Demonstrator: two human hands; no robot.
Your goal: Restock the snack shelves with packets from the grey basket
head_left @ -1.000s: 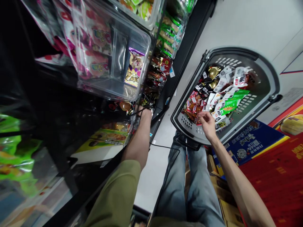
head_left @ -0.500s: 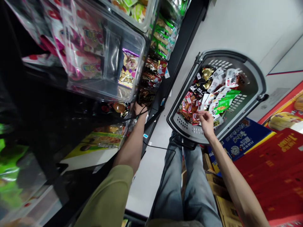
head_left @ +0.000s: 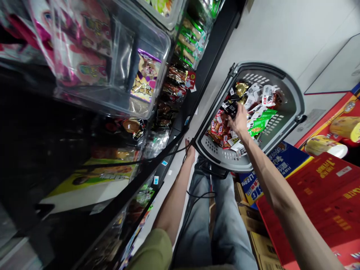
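A grey shopping basket full of small snack packets sits in front of my knees. My right hand reaches into it, fingers closed on a black snack packet among red, white and green packets. My left hand hangs between the black shelf edge and the basket's near rim. Its fingers point forward and lie fairly straight, holding nothing I can see. A thin black cable runs past it.
Shelving on the left holds a clear plastic bin with pink and purple packets, and rows of snack bags behind. Red and blue cartons stand stacked on the right. My legs in jeans are below; white floor lies beyond.
My left hand has come out of the shelf and now hangs by the basket's rim. My right hand moved farther into the basket, from the red packets to a black one.
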